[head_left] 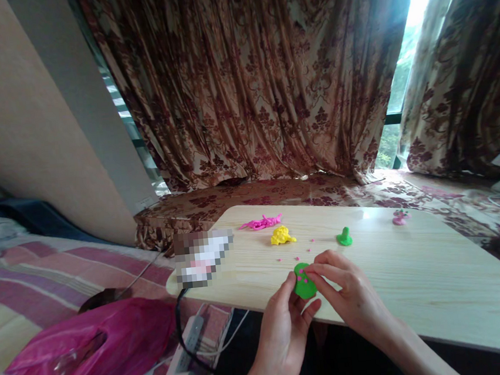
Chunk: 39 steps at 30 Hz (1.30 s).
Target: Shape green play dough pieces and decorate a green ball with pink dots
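My left hand (285, 325) holds a flat green clay disc (305, 288) by its edge, above the table's near side. Several small pink dots sit on the disc's upper part. The thumb and forefinger of my right hand (345, 281) are pinched together against the disc's upper right; whatever is between the fingertips is too small to make out. Just beyond, tiny pink clay bits (297, 258) lie scattered on the tabletop. A green clay piece with an upright stem (345, 236) stands on a wider base, past my right hand.
On the pale wooden table (418, 277) lie a yellow clay lump (282, 235), pink clay strands (262, 222) and a small pink clay figure (400, 216). A blurred-out device (206, 256) with a black cable (180, 324) rests at the left edge. A pink plastic bag (101, 343) lies left.
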Available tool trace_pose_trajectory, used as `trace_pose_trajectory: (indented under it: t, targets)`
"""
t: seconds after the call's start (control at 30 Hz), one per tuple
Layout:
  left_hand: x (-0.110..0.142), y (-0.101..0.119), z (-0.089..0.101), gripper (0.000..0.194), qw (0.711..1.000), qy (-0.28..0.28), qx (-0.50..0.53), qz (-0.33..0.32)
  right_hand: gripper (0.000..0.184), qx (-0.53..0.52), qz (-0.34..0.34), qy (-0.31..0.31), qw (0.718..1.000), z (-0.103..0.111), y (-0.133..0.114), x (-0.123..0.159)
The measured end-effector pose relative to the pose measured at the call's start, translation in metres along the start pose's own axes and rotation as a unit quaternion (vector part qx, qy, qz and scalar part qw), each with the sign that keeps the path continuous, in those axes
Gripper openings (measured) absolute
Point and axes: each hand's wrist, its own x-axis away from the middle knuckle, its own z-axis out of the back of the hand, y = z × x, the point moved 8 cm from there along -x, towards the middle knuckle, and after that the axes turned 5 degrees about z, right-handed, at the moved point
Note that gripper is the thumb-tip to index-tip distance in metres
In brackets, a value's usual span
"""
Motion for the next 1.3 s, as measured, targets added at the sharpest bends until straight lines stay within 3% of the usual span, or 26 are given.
trace_pose_trajectory:
  t: [0.27, 0.47, 0.7, 0.8, 0.87, 1.03, 1.3]
  targets:
    - [0.001, -0.005, -0.004, 0.023, 0.997, -0.015, 0.054, 0.052, 0.035, 0.071, 0.026, -0.036, 0.997, 0.004, -0.011, 0.006]
    - [0.002, -0.005, -0.006, 0.021, 0.996, -0.024, 0.071, 0.056, 0.041, 0.118, 0.052, -0.059, 0.99, -0.002, -0.007, 0.011]
    - [-0.001, -0.003, 0.004, 0.026, 0.998, 0.004, 0.048, 0.047, 0.036, 0.06, 0.037, -0.029, 0.997, 0.007, -0.004, 0.003]
    - [-0.002, 0.005, 0.013, 0.024, 0.999, 0.034, 0.031, 0.028, 0.03, 0.084, 0.009, 0.004, 0.996, 0.024, 0.017, -0.004]
    - [-0.002, 0.012, 0.017, 0.023, 0.999, 0.05, 0.017, 0.01, 0.026, 0.122, -0.027, -0.016, 0.992, 0.027, 0.04, -0.007]
    - [0.0, 0.02, 0.019, 0.019, 0.998, 0.059, 0.004, -0.013, 0.019, 0.206, -0.084, -0.155, 0.963, -0.001, 0.084, -0.006]
    - [0.003, 0.02, 0.013, 0.015, 0.998, 0.047, -0.016, -0.031, 0.019, 0.232, -0.119, -0.149, 0.954, -0.023, 0.103, -0.007]
